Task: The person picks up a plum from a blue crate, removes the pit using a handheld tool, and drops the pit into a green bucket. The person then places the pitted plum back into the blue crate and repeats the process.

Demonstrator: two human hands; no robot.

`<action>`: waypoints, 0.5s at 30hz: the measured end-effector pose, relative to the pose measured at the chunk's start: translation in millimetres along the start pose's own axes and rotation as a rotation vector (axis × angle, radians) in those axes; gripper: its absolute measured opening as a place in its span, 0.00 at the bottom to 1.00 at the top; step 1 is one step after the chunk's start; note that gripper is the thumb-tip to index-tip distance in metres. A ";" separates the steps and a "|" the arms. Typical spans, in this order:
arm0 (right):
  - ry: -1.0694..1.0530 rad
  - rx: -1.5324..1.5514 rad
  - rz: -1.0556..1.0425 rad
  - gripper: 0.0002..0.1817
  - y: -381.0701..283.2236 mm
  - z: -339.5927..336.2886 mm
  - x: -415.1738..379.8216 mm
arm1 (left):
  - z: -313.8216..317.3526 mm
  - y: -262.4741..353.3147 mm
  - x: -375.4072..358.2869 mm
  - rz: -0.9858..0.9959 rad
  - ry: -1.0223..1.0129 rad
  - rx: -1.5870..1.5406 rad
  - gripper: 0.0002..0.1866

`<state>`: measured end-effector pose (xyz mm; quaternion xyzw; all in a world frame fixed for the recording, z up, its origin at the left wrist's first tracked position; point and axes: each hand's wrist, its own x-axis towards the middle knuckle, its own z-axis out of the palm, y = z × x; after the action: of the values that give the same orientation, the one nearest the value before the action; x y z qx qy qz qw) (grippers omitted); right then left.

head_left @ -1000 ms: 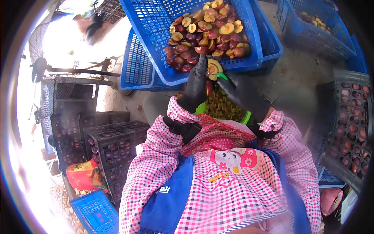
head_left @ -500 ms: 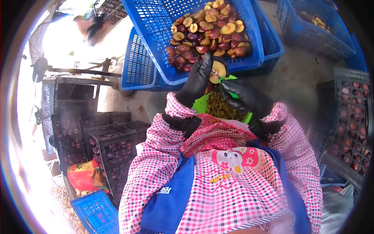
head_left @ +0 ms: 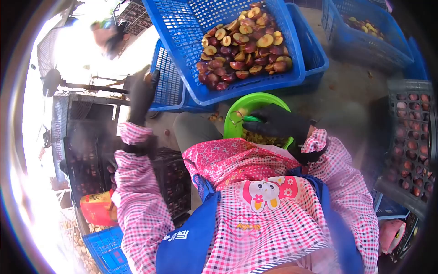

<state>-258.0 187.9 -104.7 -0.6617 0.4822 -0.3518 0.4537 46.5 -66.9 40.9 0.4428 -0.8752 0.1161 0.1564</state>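
My left hand (head_left: 140,93), in a black glove, is raised out to the left, in front of a blue basket leaning on its side (head_left: 164,82); it is blurred, and I cannot tell whether it holds anything. My right hand (head_left: 276,123), also gloved, is closed on a green-handled pitting tool (head_left: 246,119) over a green bowl (head_left: 258,98) of fruit pits on my lap. Beyond the bowl, a tilted blue basket (head_left: 182,41) holds halved and whole dark red plums (head_left: 244,45).
Black crates of plums (head_left: 86,155) are stacked at my left. A grey crate of plums (head_left: 410,132) stands at my right, and another blue basket (head_left: 360,34) at the top right. A blurred person (head_left: 109,36) is in the glare at the far left.
My left hand has let go of the halved plum it held by the basket and swung far out to the left. My right hand dropped down over the green bowl.
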 end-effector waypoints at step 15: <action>0.516 0.537 -0.001 0.17 -24.1 -35.4 -11.1 | 188.6 250.4 104.8 0.402 -0.238 -0.478 0.31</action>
<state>-285.4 192.2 -70.3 -0.4091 0.4708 -0.6212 0.4744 -247.4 -63.3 -110.2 0.2227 -0.9596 -0.1163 0.1265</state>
